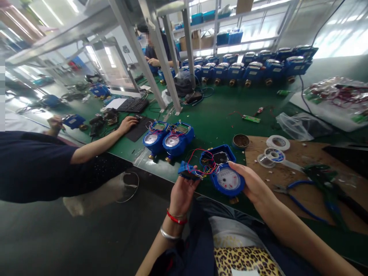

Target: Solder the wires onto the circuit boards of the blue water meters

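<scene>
In front of me a blue water meter (pixel 228 179) lies at the bench edge, its rectangular housing uncovered and its round white dial facing up. My right hand (pixel 249 183) grips the meter along its right side. Between the fingers of my left hand (pixel 184 191) is a small blue plastic cover (pixel 186 168) with a dark inner side. Red, white and yellow wires (pixel 207 165) run from the cover into the open housing. Left of it stand two similar meters (pixel 174 141) with wires sticking out on top.
Solder wire spools (pixel 270 156), white tape (pixel 278 143), blue-handled pliers (pixel 301 191) and a round tin (pixel 240 141) lie to the right, around a cardboard sheet (pixel 254 153). Rows of meters (pixel 254 71) stand behind. A co-worker's arm (pixel 100 143) reaches over a mouse pad at left; a metal post (pixel 169 76) rises ahead.
</scene>
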`<state>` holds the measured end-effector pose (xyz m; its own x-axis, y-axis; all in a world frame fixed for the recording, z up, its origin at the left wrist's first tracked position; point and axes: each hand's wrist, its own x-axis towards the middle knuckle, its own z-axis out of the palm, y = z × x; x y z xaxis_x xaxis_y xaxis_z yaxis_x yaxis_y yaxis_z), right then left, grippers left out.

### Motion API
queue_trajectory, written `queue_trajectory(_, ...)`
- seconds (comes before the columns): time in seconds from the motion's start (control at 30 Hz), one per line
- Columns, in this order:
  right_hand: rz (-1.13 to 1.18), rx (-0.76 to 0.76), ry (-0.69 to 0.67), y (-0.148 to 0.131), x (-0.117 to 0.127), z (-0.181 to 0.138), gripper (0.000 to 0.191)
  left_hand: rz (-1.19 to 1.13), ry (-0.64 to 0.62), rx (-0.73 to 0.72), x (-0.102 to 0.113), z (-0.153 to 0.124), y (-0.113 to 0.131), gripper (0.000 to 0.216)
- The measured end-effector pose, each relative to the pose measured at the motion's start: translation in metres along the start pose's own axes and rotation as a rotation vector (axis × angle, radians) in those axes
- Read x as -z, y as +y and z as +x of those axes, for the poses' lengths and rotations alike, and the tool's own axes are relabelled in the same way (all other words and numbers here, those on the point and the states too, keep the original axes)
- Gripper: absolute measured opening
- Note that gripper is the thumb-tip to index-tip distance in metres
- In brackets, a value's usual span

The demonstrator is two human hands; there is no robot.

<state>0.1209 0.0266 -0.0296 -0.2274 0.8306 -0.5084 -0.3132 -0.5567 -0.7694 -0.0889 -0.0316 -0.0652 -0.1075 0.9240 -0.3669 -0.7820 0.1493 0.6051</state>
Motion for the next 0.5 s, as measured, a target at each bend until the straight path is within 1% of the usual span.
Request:
queue_trajectory(0.1,-0.045,-0.044,-0.010,-0.001,0.002,0.001,0.027,0.018,-0.001,-0.067,-0.006,0.003,0.008,0.027)
queue_trajectory(0.23,-0.069,-0.092,-0.035,-0.002,0.007,0.007,0.031,0.092,-0.046,-0.185,-0.020,0.003,0.018,0.039)
queue_trajectory(0.37,-0.081,-0.070,-0.048,0.001,0.011,0.011,0.037,0.340,-0.081,-0.271,-0.034,0.004,0.030,0.040)
queue_trajectory(0.5,-0.102,-0.028,-0.039,0.003,0.012,0.011,0.040,0.624,-0.136,-0.341,-0.054,0.017,0.047,0.047)
